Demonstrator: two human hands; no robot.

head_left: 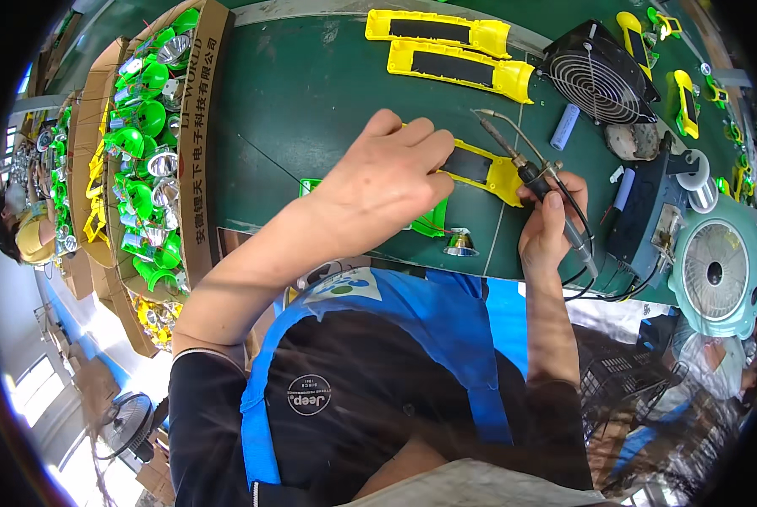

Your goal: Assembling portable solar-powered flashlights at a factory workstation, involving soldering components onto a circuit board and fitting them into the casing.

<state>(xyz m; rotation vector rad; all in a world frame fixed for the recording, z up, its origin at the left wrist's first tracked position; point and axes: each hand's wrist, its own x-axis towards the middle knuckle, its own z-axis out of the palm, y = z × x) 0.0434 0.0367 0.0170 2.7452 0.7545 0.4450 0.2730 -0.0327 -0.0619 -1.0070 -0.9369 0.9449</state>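
My right hand (549,221) grips a soldering iron (530,176) by its dark handle, with the tip pointing up and left and a thin bent tube alongside it. My left hand (395,169) is closed, fingers curled, over the bench to the left of the iron; whatever is in its fingers is hidden. Just past those fingers lies a yellow plastic housing (505,176) with a dark panel. Partly covered by the left hand and wrist is a green plastic housing (433,221), with a red wire and a shiny reflector cup (460,243) beside it.
Two yellow housings (459,68) lie across the far bench. Right of them stand a black fan (598,80), a blue cylindrical cell (566,127), a soldering station (649,211), a solder spool (697,173) and a teal fan (716,270). A cardboard box (202,127) of green lamp parts stands left.
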